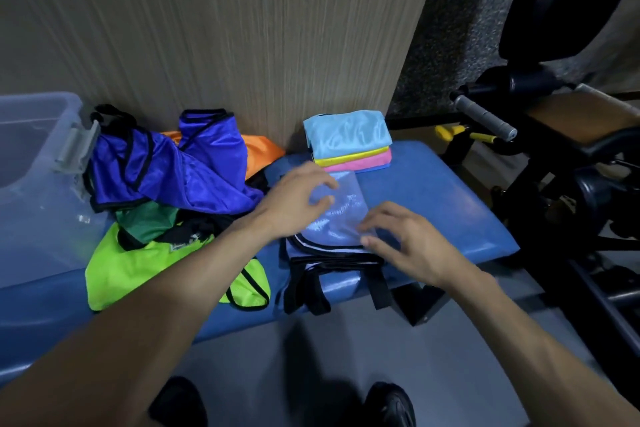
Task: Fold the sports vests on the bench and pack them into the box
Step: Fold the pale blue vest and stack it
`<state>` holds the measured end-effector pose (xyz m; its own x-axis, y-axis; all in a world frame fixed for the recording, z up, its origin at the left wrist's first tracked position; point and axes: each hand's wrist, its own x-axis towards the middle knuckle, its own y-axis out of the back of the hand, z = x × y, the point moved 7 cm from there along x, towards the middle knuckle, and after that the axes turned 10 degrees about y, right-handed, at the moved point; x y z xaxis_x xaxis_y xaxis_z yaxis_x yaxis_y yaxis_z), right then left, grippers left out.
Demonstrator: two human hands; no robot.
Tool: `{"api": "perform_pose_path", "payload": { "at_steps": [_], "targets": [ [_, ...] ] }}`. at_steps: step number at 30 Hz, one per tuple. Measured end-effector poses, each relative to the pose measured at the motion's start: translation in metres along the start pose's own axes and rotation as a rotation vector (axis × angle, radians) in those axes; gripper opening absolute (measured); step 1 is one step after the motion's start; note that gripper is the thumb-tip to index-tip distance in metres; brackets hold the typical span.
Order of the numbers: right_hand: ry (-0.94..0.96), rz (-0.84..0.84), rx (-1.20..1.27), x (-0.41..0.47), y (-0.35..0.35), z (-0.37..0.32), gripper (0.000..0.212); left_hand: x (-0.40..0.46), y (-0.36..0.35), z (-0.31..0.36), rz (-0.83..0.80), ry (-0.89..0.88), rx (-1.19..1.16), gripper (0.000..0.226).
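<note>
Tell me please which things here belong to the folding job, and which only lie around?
Job: pale blue vest under left hand and right hand; unfolded vests; folded stack; clear box; bench.

Lying about: gym machine; yellow handles.

Both hands — left hand point(294, 199), right hand point(405, 241) — flatten pale-blue vest point(341, 218).

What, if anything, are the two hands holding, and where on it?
Nothing is gripped. Both hands, left and right, lie flat on the pale blue mesh vest, fingers pressing its folded middle.
</note>
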<state>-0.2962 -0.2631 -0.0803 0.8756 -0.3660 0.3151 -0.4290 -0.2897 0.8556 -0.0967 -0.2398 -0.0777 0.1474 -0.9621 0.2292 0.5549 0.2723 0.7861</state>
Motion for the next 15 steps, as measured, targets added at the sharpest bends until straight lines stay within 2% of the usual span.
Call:
{"api": "perform_pose_path", "payload": {
  "at_steps": [2, 4, 7, 10, 13, 15],
  "targets": [
    [0.042, -0.066, -0.012, -0.016, 0.002, -0.012, 0.038, -0.014, -0.019, 0.022, -0.191, -0.105, -0.041, 0.025],
    [0.058, -0.13, -0.056, -0.032, -0.002, -0.021, 0.054, -0.026, -0.036, 0.035, -0.326, -0.143, -0.02, 0.027],
    [0.066, -0.187, -0.279, -0.053, -0.016, -0.029, 0.077, -0.038, -0.051, 0.037, -0.425, -0.165, 0.107, 0.03],
    [0.045, -0.175, -0.51, -0.067, -0.033, -0.028, 0.086, -0.046, -0.055, 0.038, -0.47, -0.198, 0.185, 0.034],
    [0.082, -0.058, -0.657, -0.069, -0.044, -0.03, 0.07, -0.051, -0.059, 0.033, -0.492, -0.17, 0.236, 0.039],
    [0.11, 0.029, -0.655, -0.067, -0.043, -0.031, 0.055, -0.055, -0.06, 0.031, -0.493, -0.159, 0.24, 0.04]
  ]
}}
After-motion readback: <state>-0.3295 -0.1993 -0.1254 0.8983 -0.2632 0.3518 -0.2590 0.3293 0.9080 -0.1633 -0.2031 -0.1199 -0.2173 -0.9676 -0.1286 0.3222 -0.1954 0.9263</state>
